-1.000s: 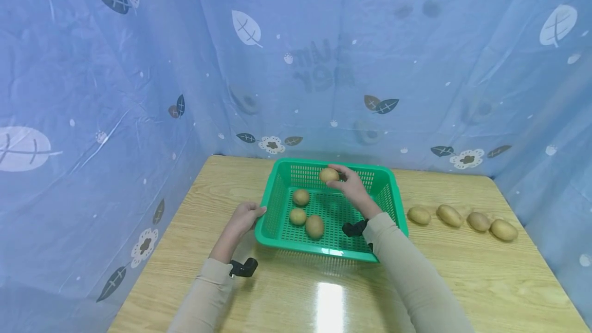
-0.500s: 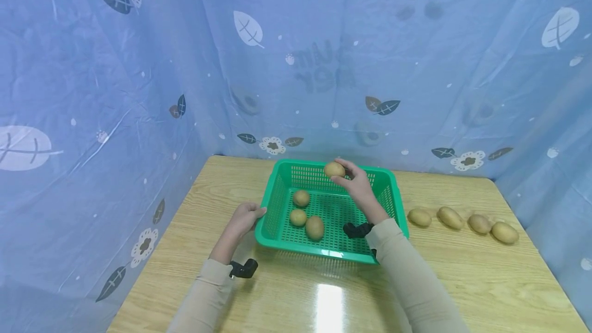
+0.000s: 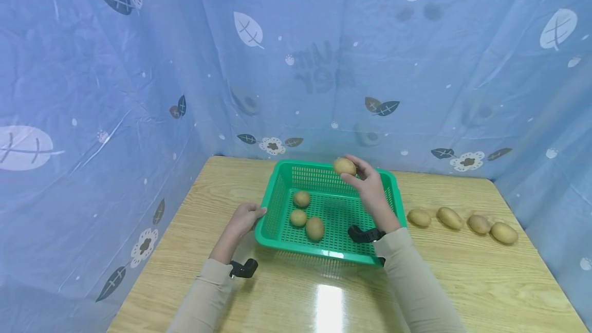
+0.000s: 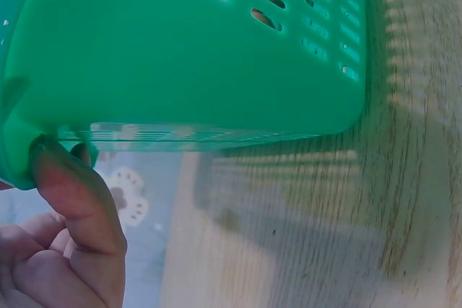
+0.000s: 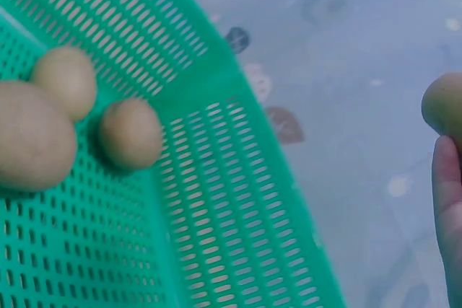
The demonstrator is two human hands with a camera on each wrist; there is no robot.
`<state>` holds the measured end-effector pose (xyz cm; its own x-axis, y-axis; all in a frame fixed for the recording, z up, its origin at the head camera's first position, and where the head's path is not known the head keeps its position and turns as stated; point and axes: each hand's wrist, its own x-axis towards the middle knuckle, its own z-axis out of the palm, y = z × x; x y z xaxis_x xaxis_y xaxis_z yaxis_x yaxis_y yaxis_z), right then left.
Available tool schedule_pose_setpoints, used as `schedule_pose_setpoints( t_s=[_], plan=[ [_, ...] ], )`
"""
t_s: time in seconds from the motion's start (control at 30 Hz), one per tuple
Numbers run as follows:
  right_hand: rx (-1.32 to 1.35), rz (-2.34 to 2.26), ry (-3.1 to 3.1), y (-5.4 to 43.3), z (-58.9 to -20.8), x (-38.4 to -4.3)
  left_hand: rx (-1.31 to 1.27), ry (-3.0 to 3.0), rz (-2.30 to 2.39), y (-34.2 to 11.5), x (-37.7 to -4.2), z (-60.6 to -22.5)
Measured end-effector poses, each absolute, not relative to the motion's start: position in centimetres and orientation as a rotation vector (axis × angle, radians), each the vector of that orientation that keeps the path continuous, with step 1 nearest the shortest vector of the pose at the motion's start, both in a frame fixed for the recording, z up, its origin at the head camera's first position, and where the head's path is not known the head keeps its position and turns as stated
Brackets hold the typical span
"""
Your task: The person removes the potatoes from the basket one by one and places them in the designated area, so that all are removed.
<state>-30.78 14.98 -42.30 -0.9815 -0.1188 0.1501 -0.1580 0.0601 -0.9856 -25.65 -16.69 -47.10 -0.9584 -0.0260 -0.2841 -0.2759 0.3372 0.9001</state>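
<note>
A person's two hands work at a green plastic basket (image 3: 319,254), seen from above near the centre of the frame. The right hand (image 3: 371,189) has its grip closed around a potato (image 3: 344,165), pinched between thumb and fingers and held in the air, overlapping the basket's far rim in the head view. In the right wrist view, this potato shows only in part, at the right edge. The left hand (image 3: 245,218), left of centre, grips the basket's left rim.

On the basket's floor, in its left half, lie three more potatoes: a large potato (image 3: 315,228) nearest the viewer, a small potato (image 3: 298,217) just beside it, and a round potato (image 3: 301,199) farther back. Four potatoes (image 3: 449,218) lie in a loose row on the wooden surface (image 3: 462,281) at the right of the frame.

Both arms wear beige sleeves (image 3: 416,276), with a black device (image 3: 244,269) at each wrist. A blue curtain (image 3: 296,81) printed with leaves and flowers fills the upper frame.
</note>
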Motion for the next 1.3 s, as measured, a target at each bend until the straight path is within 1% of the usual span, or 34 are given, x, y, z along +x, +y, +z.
schedule_pose_setpoints(
  t_s=[0.27, 0.57, 0.9, 1.3],
  plan=[
    [0.308, 2.318, -1.961, 17.3, -41.1, -29.2, -0.272, 2.36, 1.682, -16.8, -25.8, -47.3],
    [0.294, 2.375, -1.731, 21.1, -40.3, -27.2, -0.287, 2.358, 1.672, -16.8, -25.9, -47.1],
    [0.271, 2.416, -1.63, 25.0, -41.1, -25.0, -0.269, 2.354, 1.685, -16.8, -25.7, -47.0],
    [0.209, 2.415, -1.624, 28.7, -43.4, -22.7, -0.272, 2.378, 1.647, -16.8, -25.7, -46.9]
  ],
)
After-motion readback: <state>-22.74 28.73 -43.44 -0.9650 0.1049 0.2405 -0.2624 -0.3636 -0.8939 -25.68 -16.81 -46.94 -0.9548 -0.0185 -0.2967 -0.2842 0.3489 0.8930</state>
